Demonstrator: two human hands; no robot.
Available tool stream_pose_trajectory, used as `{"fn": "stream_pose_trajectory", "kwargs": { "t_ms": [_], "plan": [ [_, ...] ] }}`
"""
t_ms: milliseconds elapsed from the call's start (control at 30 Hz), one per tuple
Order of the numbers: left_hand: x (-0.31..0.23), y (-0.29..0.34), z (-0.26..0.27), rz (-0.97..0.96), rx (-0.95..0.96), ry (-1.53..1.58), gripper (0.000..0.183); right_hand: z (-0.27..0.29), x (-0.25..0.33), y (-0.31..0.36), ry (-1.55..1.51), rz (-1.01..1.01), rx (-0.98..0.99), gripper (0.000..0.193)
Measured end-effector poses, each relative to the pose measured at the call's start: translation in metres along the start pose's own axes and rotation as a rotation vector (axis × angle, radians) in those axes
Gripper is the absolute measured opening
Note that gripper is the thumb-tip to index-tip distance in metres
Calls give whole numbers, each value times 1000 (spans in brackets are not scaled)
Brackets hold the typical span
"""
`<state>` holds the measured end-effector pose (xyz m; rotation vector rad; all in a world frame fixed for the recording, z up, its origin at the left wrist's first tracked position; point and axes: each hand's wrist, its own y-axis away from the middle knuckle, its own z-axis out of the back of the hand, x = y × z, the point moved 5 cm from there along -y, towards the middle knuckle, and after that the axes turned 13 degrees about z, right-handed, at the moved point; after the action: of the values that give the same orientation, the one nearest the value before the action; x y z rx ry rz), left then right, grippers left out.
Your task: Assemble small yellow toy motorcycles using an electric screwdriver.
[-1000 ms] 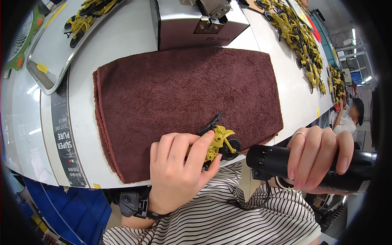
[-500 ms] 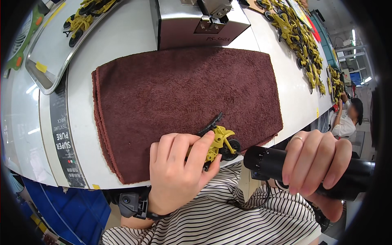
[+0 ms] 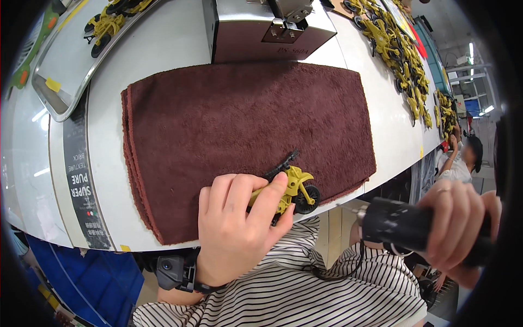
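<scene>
Your left hand [image 3: 237, 218] grips the toy motorcycle [image 3: 296, 180], likely light, stiff, best held mid-body; your right hand [image 3: 453, 220] grips the screwdriver [image 3: 397, 220].

Boxy metal machine [image 3: 267, 43], top centre: short line of dark letters and digits, low right on front panel, upright. Dark strip [image 3: 76, 150] along left of worktop [image 3: 169, 43]: white Latin capitals over several lines, inverted; smaller non-Latin characters at near end. Black electric screwdriver [image 3: 400, 222]: pale marks, too blurred to read.
</scene>
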<state>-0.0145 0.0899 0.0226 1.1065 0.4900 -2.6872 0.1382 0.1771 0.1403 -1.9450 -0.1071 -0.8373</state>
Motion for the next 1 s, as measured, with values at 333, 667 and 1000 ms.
{"fn": "stream_pose_trajectory", "kwargs": {
  "t_ms": [333, 667, 1000],
  "plan": [
    [2, 4, -1, 10, -25, 35, 46, -7, -26, -4, 130, -1, -103, 38],
    [4, 4, -1, 41, -14, 33, 46, -15, -51, -5, 269, -161, -61, 42],
    [5, 2, 2, 73, 11, 23, 45, -23, -63, -24, -124, -227, 554, 39]
  ]
}}
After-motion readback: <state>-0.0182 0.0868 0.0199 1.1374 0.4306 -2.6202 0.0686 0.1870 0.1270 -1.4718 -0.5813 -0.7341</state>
